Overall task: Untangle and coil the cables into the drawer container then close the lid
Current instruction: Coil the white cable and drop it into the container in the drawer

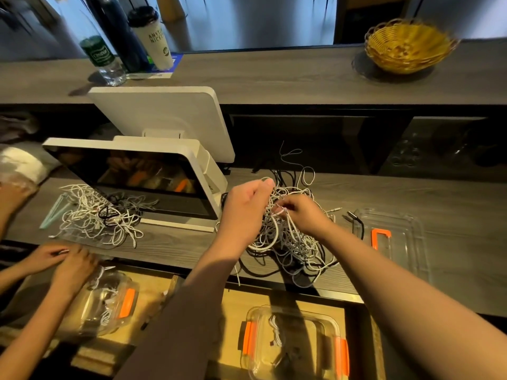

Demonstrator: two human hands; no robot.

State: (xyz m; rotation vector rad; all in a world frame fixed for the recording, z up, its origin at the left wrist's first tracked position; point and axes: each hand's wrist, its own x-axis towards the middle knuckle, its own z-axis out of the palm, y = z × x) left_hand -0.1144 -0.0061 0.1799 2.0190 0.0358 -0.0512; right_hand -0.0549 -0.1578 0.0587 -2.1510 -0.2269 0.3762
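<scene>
Both hands pinch strands atop the cable tangle [288, 237]: left hand [247, 207] at 10 o'clock, right hand [304, 212] at 2. Light, limp, snag-prone cords; best gripped near a plug end.

I see tangled white, grey and black cables [288, 239] heaped on the bench [411, 193]; container [295, 346] open below, lid [395, 237] beside the heap.
</scene>
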